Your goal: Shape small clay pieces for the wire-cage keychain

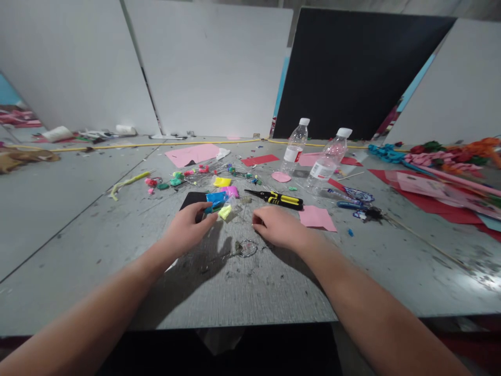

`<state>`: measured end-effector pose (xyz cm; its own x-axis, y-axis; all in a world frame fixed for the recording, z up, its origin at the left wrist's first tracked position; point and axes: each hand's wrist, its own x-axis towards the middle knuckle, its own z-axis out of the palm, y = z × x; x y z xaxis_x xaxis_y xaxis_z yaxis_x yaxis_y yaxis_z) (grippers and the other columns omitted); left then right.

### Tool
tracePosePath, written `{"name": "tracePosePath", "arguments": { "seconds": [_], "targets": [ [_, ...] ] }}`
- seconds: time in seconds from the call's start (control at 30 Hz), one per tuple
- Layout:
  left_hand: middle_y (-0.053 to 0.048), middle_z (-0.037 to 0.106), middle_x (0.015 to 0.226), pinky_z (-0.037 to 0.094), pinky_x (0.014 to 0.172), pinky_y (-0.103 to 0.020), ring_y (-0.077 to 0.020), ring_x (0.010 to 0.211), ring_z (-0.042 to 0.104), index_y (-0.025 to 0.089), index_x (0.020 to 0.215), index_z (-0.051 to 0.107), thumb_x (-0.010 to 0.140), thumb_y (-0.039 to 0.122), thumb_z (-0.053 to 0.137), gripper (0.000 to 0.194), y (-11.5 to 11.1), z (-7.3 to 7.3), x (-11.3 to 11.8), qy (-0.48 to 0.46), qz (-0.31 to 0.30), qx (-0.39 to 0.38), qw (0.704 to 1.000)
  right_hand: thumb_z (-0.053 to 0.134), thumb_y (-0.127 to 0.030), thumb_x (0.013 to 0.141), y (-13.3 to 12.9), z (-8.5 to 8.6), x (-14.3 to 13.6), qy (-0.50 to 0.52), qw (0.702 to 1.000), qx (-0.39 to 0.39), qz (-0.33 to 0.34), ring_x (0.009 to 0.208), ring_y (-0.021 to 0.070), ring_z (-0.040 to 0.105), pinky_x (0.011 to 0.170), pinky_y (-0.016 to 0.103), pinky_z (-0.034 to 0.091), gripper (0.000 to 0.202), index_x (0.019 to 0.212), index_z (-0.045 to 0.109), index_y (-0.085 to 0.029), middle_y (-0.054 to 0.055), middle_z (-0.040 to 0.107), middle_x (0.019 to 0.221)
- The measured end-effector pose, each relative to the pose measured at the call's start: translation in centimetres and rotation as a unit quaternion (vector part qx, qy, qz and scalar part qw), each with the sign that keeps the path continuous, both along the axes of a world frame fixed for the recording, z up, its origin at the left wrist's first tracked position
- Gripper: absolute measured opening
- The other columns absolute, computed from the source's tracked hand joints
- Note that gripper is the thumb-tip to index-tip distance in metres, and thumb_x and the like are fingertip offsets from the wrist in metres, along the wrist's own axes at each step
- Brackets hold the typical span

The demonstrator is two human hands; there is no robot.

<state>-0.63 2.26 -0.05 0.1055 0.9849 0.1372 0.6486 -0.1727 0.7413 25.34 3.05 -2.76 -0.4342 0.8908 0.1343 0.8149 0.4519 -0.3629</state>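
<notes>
My left hand [190, 227] is at the near edge of a blue packet [216, 201], thumb and forefinger stretched out with a gap between them. Just past its thumb tip lies a pale yellow crumpled piece [225, 211]; whether they touch is unclear. My right hand [277, 225] rests on the table with its fingers curled in, and what they hold, if anything, is hidden. Between and below the hands lies a small wire loop [247, 249] with a thin stem. Yellow-and-black pliers [279, 199] lie just beyond the right hand.
Beside the blue packet are a black flat object [192, 199], a yellow packet [222, 181] and a pink packet [229, 191]. Two plastic bottles [296, 143] [327, 162] stand behind the pliers. Pink paper [318, 218] lies right; blue-handled pliers [352, 206] lie farther right.
</notes>
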Motion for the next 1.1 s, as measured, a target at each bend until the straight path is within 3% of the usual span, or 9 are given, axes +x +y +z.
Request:
{"name": "tracePosePath", "arguments": {
  "seconds": [0.1,0.2,0.3,0.47,0.63,0.87,1.1],
  "targets": [
    [-0.007,0.076,0.085,0.046,0.068,-0.037,-0.0276,0.078,0.068,0.018,0.115,0.079,0.083,0.045,0.073,0.043,0.2,-0.2,-0.1,0.010,-0.006,-0.008,1.000,0.072,-0.011,0.095,-0.2,0.4,-0.4,0.028,1.000,0.005,-0.003,0.079,0.0198,0.066,0.072,0.033,0.051,0.020,0.078,0.067,-0.019,0.004,0.072,0.083],
    [-0.009,0.077,0.091,0.048,0.072,-0.038,-0.0280,0.083,0.068,0.017,0.118,0.077,0.085,0.044,0.070,0.043,0.1,-0.4,0.1,0.004,-0.015,0.001,1.000,0.072,-0.004,0.090,-0.5,0.9,-0.8,0.072,0.997,0.017,0.003,0.079,0.0215,0.066,0.071,0.033,0.045,0.024,0.074,0.066,-0.021,0.006,0.072,0.081],
    [-0.010,0.078,0.095,0.050,0.074,-0.038,-0.0274,0.085,0.069,0.017,0.117,0.076,0.086,0.044,0.069,0.042,-0.3,-0.5,0.5,-0.015,-0.053,-0.004,0.998,0.072,-0.002,0.089,-1.0,1.3,-1.3,0.120,0.992,0.026,0.027,0.083,0.0210,0.066,0.075,0.033,0.046,0.021,0.080,0.070,-0.021,0.005,0.074,0.086],
    [-0.009,0.081,0.098,0.053,0.072,-0.035,-0.0259,0.086,0.071,0.020,0.105,0.080,0.087,0.044,0.071,0.031,-1.2,0.0,1.1,-0.053,-0.171,-0.062,0.982,0.075,-0.006,0.091,-2.5,1.7,-2.7,0.185,0.978,0.013,0.094,0.080,0.0175,0.068,0.075,0.030,0.050,0.015,0.088,0.075,-0.020,0.002,0.076,0.088],
    [-0.009,0.083,0.105,0.056,0.082,-0.038,-0.0267,0.094,0.074,0.022,0.104,0.081,0.090,0.042,0.071,0.027,-1.4,0.0,1.1,-0.089,-0.249,-0.109,0.958,0.075,-0.010,0.094,-3.0,1.5,-3.4,0.223,0.968,0.015,0.116,0.079,0.0172,0.066,0.074,0.030,0.048,0.013,0.086,0.075,-0.020,0.003,0.076,0.089],
    [-0.008,0.083,0.102,0.055,0.085,-0.039,-0.0260,0.095,0.075,0.022,0.101,0.080,0.088,0.039,0.075,0.022,-1.0,-0.8,0.8,-0.119,-0.245,-0.116,0.955,0.076,-0.003,0.084,-2.9,1.0,-3.7,0.253,0.964,0.003,0.079,0.076,0.0166,0.062,0.070,0.029,0.045,0.016,0.085,0.070,-0.018,0.002,0.071,0.084],
    [-0.003,0.082,0.084,0.056,0.076,-0.036,-0.0218,0.080,0.075,0.022,0.110,0.067,0.085,0.037,0.076,0.030,-0.9,-1.1,0.8,-0.169,-0.207,-0.109,0.957,0.075,-0.012,0.092,-3.0,1.3,-4.0,0.297,0.951,-0.061,0.060,0.078,0.0163,0.063,0.074,0.030,0.046,0.009,0.085,0.075,-0.018,0.003,0.074,0.087]
  ]
}}
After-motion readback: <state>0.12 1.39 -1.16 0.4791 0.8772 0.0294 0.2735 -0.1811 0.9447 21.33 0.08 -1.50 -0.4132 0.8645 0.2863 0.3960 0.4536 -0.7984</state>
